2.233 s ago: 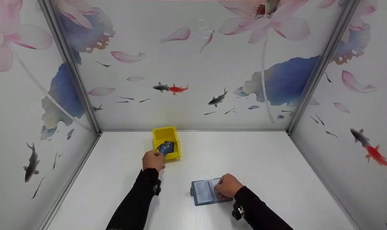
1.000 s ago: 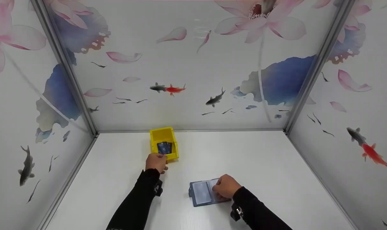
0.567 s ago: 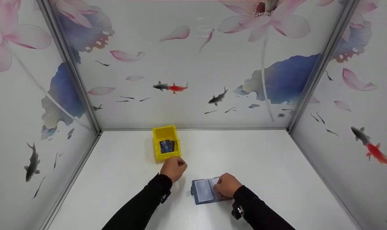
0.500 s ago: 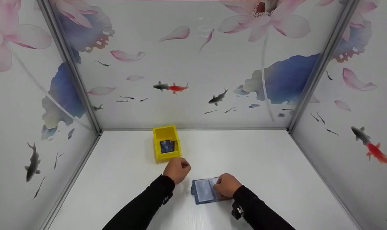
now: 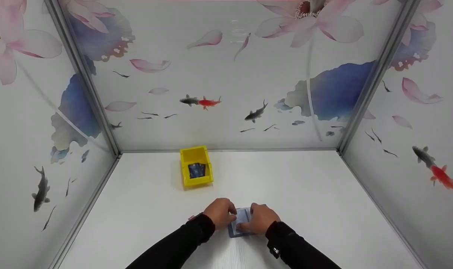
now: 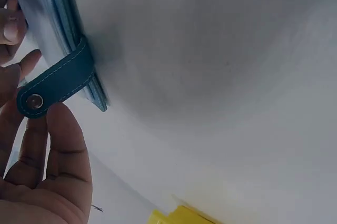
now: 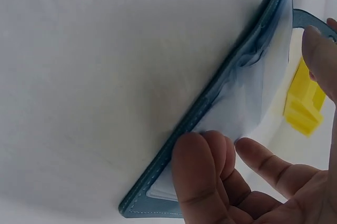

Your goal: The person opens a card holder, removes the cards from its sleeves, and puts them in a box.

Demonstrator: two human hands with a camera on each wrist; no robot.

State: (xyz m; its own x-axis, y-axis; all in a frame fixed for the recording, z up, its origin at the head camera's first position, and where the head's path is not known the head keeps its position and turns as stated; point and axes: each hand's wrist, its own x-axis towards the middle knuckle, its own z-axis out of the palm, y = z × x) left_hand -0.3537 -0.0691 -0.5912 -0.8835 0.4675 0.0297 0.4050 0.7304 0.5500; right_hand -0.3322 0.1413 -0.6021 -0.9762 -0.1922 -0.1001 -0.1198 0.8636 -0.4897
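Observation:
A teal card holder [image 5: 240,235] with clear plastic sleeves [image 7: 247,92] lies spread on the white table, between my two hands. At its left edge my left hand [image 5: 219,213] pinches the snap strap [image 6: 58,84], thumb and fingertips at the strap's end by the metal snap [image 6: 35,101]. My right hand [image 5: 263,218] is over the right half of the holder and grips the clear sleeves between thumb and fingers; its thumb reaches across toward the left page. The right part of the holder is hidden beneath this hand.
A yellow bin [image 5: 209,172] stands at the back of the table, left of centre, with several dark blue cards [image 5: 196,170] inside. White panels [image 5: 211,134] printed with lotus and fish enclose the table at the back and both sides.
My left hand has moved from the yellow bin, right and toward me, to the card holder's left edge. My right hand has stayed at the holder, its thumb now further left.

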